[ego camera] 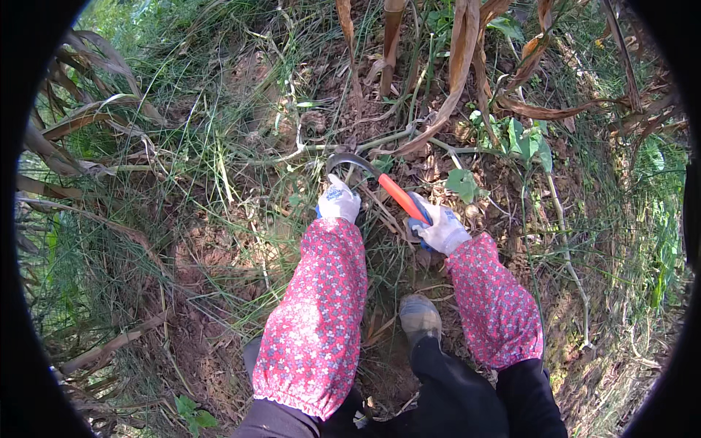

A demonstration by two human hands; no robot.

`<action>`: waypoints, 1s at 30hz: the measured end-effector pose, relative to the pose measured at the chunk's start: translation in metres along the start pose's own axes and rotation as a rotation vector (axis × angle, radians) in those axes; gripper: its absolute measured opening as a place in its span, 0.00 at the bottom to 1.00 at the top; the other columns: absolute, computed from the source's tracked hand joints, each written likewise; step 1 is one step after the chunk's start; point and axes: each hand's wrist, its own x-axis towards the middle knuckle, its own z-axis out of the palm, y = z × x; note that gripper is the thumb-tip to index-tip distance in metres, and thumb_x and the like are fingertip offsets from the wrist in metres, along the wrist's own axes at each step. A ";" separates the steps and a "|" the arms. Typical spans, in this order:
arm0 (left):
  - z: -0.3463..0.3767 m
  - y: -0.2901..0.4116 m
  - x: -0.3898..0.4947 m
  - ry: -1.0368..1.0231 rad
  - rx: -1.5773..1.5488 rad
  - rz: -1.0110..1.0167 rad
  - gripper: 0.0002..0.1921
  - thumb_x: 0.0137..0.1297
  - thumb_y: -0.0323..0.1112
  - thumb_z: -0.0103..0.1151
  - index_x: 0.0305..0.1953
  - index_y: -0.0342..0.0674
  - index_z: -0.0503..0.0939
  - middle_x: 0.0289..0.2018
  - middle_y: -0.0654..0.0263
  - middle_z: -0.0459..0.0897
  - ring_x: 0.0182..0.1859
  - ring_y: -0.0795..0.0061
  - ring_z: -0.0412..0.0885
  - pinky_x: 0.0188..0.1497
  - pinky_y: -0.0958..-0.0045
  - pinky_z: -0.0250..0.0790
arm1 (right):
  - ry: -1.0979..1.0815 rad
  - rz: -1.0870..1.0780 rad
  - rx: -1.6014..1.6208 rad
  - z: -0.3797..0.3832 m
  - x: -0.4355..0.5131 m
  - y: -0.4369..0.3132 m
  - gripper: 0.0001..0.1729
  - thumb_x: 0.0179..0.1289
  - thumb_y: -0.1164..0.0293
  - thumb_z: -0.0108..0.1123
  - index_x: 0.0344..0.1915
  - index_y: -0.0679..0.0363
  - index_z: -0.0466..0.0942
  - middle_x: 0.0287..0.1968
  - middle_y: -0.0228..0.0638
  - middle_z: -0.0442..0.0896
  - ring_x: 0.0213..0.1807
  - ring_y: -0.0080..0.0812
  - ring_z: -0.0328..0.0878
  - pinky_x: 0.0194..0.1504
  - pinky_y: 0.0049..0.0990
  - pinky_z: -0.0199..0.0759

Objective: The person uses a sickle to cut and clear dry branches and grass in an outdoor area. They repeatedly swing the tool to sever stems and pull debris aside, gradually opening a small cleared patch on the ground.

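Note:
My right hand (442, 225), in a white glove with blue on the palm side, grips the orange handle (403, 198) of a sickle. The dark curved blade (350, 159) reaches left and hooks around just beyond my left hand (339, 201). That hand wears a matching glove and is low among grass and thin stems. Its fingertips and palm are hidden, so whether it holds any stems cannot be made out. A pale green vine stem (383, 141) runs across the ground just beyond the blade.
Dry maize leaves (463, 60) hang around an upright brown stalk (391, 49) ahead. Broad-leaved green plants (528, 143) grow to the right. Tangled grass (219, 148) covers reddish soil at left. My shoe (420, 315) stands below my hands.

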 end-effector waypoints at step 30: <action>0.031 -0.005 -0.050 -0.270 0.171 0.461 0.22 0.47 0.46 0.68 0.41 0.40 0.78 0.36 0.55 0.82 0.42 0.54 0.80 0.46 0.60 0.71 | 0.012 0.335 0.143 0.062 -0.091 0.023 0.32 0.56 0.61 0.56 0.60 0.56 0.63 0.35 0.51 0.79 0.38 0.53 0.77 0.39 0.44 0.69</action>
